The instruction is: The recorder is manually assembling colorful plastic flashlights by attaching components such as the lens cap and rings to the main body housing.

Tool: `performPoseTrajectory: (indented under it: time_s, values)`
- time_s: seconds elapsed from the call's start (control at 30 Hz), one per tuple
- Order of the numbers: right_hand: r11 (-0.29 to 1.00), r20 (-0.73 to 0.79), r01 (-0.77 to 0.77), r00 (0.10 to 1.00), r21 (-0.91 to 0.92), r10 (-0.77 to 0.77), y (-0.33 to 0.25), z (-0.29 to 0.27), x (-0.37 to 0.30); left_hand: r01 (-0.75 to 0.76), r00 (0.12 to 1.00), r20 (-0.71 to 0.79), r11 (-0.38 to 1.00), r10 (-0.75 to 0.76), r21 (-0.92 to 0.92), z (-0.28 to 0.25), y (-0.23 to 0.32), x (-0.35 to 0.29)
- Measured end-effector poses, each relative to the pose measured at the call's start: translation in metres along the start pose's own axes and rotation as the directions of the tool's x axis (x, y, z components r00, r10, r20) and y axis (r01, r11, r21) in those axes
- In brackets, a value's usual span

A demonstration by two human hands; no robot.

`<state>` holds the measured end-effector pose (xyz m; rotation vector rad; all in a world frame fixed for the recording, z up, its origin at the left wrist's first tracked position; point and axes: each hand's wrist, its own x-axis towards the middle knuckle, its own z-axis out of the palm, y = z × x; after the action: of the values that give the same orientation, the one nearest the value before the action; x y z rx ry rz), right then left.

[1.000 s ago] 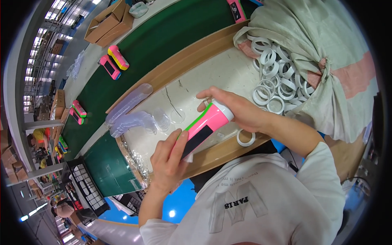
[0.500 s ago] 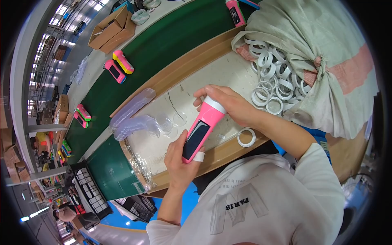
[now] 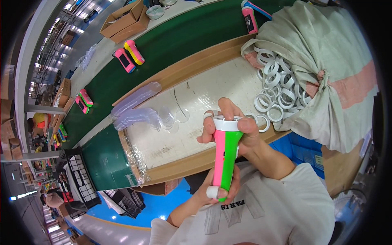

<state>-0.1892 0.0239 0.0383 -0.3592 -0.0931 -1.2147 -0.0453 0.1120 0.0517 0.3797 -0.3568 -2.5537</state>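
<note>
A pink and green flashlight [image 3: 225,159] stands nearly upright between my hands, its wide head toward the top. My left hand [image 3: 204,191] is wrapped round the narrow lower end, with white tape on the thumb. At the head, my right hand [image 3: 250,141] grips the white ring [image 3: 220,124] on the rim. One right finger bends over the opening, and other fingers reach round the far side. Loose white rings [image 3: 274,112] lie to the right, spilling from a woven sack [image 3: 310,53]. Left of the hands, clear plastic discs [image 3: 136,122] lie in overlapping rows.
A shallow cardboard tray [image 3: 204,87] holds the rings and discs. Beyond it, a green conveyor belt [image 3: 163,53] carries several flashlights [image 3: 123,60]. An open cardboard box [image 3: 124,22] stands past the belt. Black crates [image 3: 79,175] are at the lower left.
The flashlight has turned from its dark-panel side to its pink and green seam and now stands steeper. Both hands moved nearer my body, and the right fingers shifted onto the ring's rim.
</note>
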Motion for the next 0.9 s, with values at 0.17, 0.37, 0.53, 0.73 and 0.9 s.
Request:
performPoseTrajectory:
  time_s: [0.17, 0.37, 0.53, 0.73, 0.9]
  values:
    - [0.692, -0.251, -0.017, 0.938, -0.721, -0.238, -0.013, 0.002, -0.013, 0.209, 0.767, -0.084, -0.123, 0.636, 0.97, -0.029, 0.026, 0.02]
    - [0.838, -0.418, -0.117, 0.898, -0.534, -0.141, -0.015, -0.01, -0.009, 0.129, 0.742, -0.034, -0.092, 0.669, 0.987, -0.04, 0.032, 0.023]
    - [0.945, -0.344, -0.077, 0.938, -0.319, -0.04, -0.021, -0.024, -0.011, -0.058, 0.997, -0.048, 0.998, 0.059, 0.027, -0.05, 0.038, 0.014]
    - [0.65, -0.445, -0.193, 0.861, -0.735, -0.247, -0.016, -0.027, -0.003, 0.04, 0.762, -0.411, 0.597, 0.5, 0.801, -0.052, 0.041, 0.02]
    - [0.947, -0.326, -0.078, 0.945, -0.312, -0.03, -0.019, -0.028, 0.007, -0.073, 0.983, -0.161, 0.989, 0.094, 0.131, -0.071, 0.046, 0.011]
